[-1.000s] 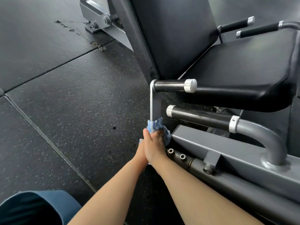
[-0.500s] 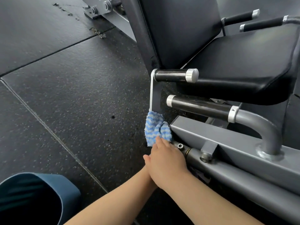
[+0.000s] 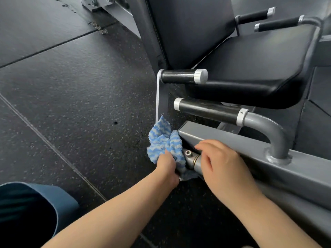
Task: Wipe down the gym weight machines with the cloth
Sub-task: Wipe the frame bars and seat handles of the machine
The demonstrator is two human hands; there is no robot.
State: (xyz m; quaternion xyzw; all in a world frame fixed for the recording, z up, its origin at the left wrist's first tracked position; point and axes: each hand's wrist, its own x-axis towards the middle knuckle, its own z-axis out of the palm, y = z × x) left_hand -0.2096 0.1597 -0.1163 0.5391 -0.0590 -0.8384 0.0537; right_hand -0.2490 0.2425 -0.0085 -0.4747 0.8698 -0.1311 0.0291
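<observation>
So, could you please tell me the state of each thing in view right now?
left hand: grips the cloth.
cloth: bunched, pressed at the end of the grey frame bar.
right hand: fingers loosely curled, resting on the grey frame bar, holding nothing.
seat pad: unoccupied.

Left hand (image 3: pixel 167 164) clenched; right hand (image 3: pixel 219 161) loosely curled.

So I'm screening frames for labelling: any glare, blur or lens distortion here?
Head view: hands and cloth sharp; soft glare on the seat pad and grey beam; wide-angle bending curves the floor seams toward the edges.
</observation>
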